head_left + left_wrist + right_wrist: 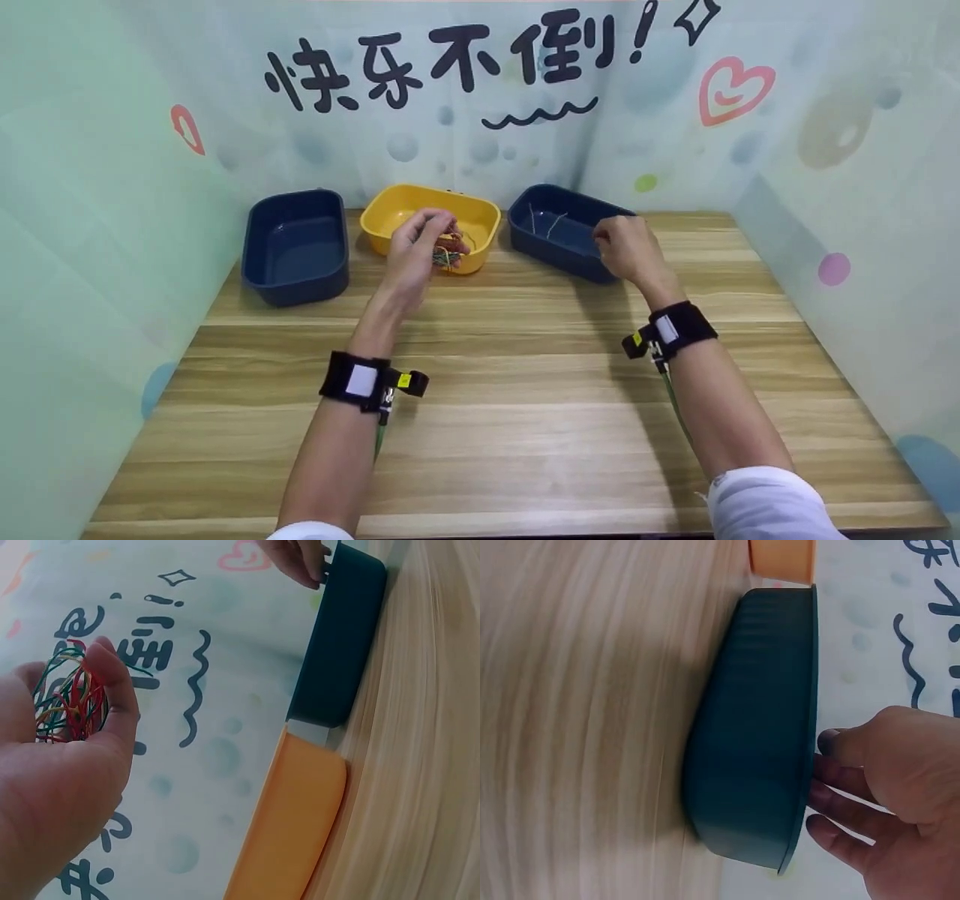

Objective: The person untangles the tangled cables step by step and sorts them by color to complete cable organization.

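My left hand (pixel 411 251) holds a tangled bundle of thin wires (pixel 71 701), red, green and yellow, in its curled fingers. It is raised over the front of the yellow bin (pixel 382 199). My right hand (pixel 630 244) is above the right end of a dark blue bin (pixel 559 259), fingers bent downward at the rim. The right wrist view shows its thumb and fingers a little apart, and no held thing is visible there; some fingertips are partly hidden by the rim. Two pale thin strands (pixel 555 225) lie inside this bin.
Another dark blue bin (pixel 296 281) stands at the left of the row. All three bins sit along the back of the wood-patterned table (pixel 510 420). Printed curtains (pixel 450 150) enclose the back and sides.
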{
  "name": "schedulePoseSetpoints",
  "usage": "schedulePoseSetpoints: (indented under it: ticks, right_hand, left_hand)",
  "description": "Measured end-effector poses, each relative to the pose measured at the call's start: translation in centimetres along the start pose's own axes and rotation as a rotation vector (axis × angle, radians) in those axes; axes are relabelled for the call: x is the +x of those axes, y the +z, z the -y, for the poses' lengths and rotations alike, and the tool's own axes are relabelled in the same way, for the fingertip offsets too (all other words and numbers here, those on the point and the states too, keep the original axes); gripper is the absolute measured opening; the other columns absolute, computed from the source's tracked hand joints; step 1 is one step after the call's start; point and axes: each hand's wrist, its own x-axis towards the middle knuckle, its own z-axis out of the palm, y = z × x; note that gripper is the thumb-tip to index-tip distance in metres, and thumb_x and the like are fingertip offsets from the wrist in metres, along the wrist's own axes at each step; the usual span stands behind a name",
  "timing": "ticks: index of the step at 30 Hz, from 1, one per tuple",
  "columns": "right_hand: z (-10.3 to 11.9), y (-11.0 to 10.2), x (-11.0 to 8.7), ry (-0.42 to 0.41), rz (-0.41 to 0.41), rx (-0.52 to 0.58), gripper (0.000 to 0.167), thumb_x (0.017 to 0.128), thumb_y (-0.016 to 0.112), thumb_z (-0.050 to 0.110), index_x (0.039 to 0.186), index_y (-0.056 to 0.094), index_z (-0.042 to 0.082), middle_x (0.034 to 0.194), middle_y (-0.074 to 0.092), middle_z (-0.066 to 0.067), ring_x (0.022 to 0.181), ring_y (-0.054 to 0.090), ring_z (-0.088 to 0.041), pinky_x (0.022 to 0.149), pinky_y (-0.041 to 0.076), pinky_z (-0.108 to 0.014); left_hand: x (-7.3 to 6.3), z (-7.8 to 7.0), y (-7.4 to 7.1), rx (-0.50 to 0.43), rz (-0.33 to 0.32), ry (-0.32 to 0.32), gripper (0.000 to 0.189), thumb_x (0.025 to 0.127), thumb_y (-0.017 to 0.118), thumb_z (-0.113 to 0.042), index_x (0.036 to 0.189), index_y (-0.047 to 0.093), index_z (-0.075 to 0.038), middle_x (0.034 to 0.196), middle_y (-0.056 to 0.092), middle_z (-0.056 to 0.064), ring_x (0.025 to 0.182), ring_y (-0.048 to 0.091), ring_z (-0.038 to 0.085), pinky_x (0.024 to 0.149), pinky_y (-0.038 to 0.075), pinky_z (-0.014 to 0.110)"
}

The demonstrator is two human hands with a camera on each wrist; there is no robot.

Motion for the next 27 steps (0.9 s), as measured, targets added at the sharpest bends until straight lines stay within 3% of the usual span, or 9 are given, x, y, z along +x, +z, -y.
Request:
schedulePoseSetpoints:
  ticks: [5,8,14,17,21,27]
  right_hand:
    - [3.2,-0.7,-0.3,-0.120,-0.185,0.118,0.010,0.089,0.065,0.007,0.089,0.075,0.004,0.085,0.070,-0.007,0.072,0.063,-0.020,0.067,0.051,-0.037]
    - [6.4,-1.3,-0.6,-0.199,-0.244,0.230,0.008,0.089,0.069,0.010,0.090,0.075,0.005,0.086,0.070,-0.001,0.073,0.062,-0.013,0.066,0.051,-0.033]
    - [12.5,-2.1,-1.9,-0.292,-0.197,0.428,0.005,0.090,0.071,0.018,0.092,0.075,0.014,0.087,0.068,0.010,0.070,0.058,-0.006,0.060,0.051,-0.029]
    - [14.6,-2.1,-2.3,-0.307,-0.161,0.476,0.006,0.091,0.071,0.021,0.092,0.074,0.017,0.084,0.066,0.012,0.067,0.057,-0.005,0.056,0.049,-0.026]
    - [16.0,-1.5,-2.6,-0.308,-0.152,0.495,0.009,0.091,0.070,0.022,0.093,0.074,0.014,0.080,0.063,0.011,0.063,0.054,-0.006,0.052,0.046,-0.026]
    - [16.3,-0.8,-2.8,-0.347,-0.176,0.452,0.009,0.090,0.071,0.021,0.089,0.073,0.012,0.076,0.061,0.008,0.060,0.051,-0.008,0.051,0.041,-0.024]
  left_hand:
    - [0.1,0.2,0.8,-0.049,0.009,-0.014,0.036,0.104,0.048,-0.032,0.113,0.055,0.002,0.097,0.056,0.021,0.081,0.063,0.030,0.061,0.055,0.033]
    - [0.1,0.4,1.3,-0.041,0.007,-0.019,0.037,0.105,0.042,-0.032,0.116,0.054,0.001,0.100,0.055,0.021,0.085,0.062,0.033,0.065,0.056,0.037]
    - [-0.1,0.8,2.1,-0.017,0.037,-0.030,0.037,0.105,0.041,-0.036,0.121,0.051,-0.004,0.110,0.053,0.022,0.093,0.060,0.035,0.073,0.056,0.040]
    - [-0.3,0.9,2.5,0.019,0.046,-0.032,0.039,0.104,0.043,-0.039,0.123,0.051,-0.006,0.114,0.052,0.023,0.095,0.060,0.034,0.074,0.056,0.041]
    - [-0.5,0.9,3.1,0.087,0.062,-0.024,0.040,0.103,0.043,-0.042,0.124,0.052,-0.009,0.119,0.048,0.026,0.094,0.059,0.033,0.073,0.055,0.042]
    - [-0.6,0.7,4.1,0.135,0.116,0.005,0.038,0.103,0.044,-0.040,0.124,0.053,-0.009,0.120,0.046,0.028,0.092,0.056,0.028,0.069,0.054,0.037]
